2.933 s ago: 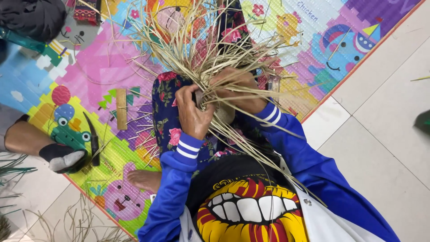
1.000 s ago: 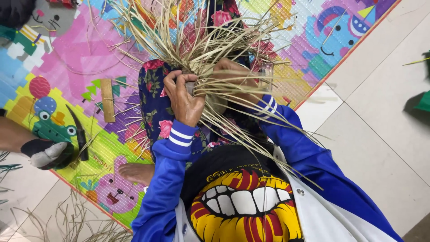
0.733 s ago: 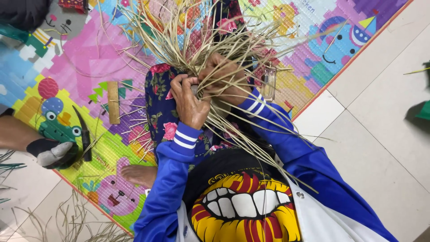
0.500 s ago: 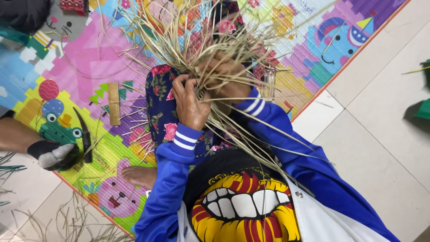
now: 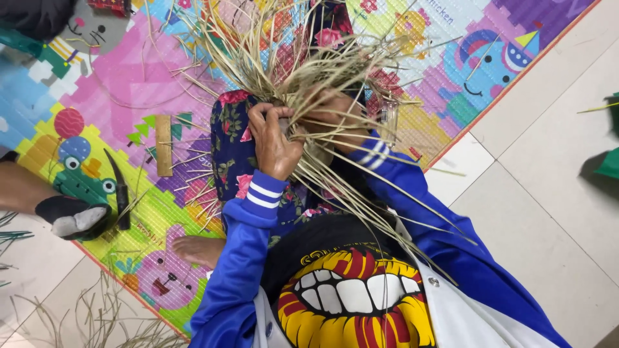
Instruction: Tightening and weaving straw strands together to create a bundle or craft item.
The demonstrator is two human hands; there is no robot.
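Both hands clamp the straw bundle: left hand pinches its gathered base, right hand behind. Light, springy, brittle-looking strands; best held at that base.

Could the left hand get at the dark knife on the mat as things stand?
Probably, but not right away. The left hand is gripping the straw bundle and would have to let go. The knife lies to its left on the mat, with nothing lying across the way; another person's socked foot sits beside it.
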